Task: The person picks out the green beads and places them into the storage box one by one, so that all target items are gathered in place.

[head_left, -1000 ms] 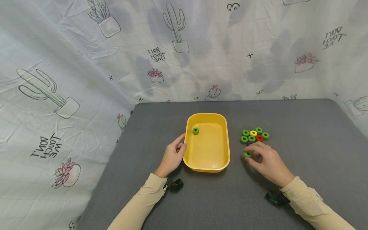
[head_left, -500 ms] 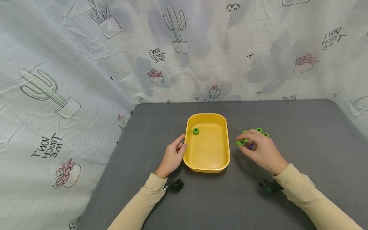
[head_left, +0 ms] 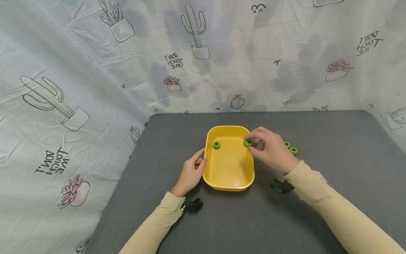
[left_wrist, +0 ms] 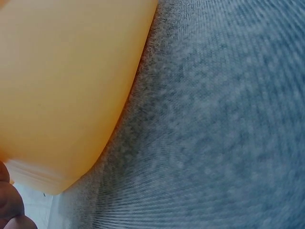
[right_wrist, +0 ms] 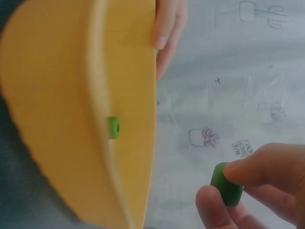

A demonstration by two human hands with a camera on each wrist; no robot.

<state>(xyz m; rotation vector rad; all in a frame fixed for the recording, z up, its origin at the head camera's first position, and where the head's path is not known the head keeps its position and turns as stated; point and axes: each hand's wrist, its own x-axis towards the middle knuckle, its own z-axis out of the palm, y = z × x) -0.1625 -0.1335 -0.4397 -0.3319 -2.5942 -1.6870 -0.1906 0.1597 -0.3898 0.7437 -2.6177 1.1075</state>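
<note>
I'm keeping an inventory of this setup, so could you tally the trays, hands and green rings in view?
Yellow tray: 1
Left hand and right hand: 2
Green rings: 4 (1 in the tray, 1 in the right hand, 2 on the table)
Total: 7 visible; the right hand may hide more rings.

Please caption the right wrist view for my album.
A right hand pinches a green ring near a yellow tray holding another green ring.
</note>
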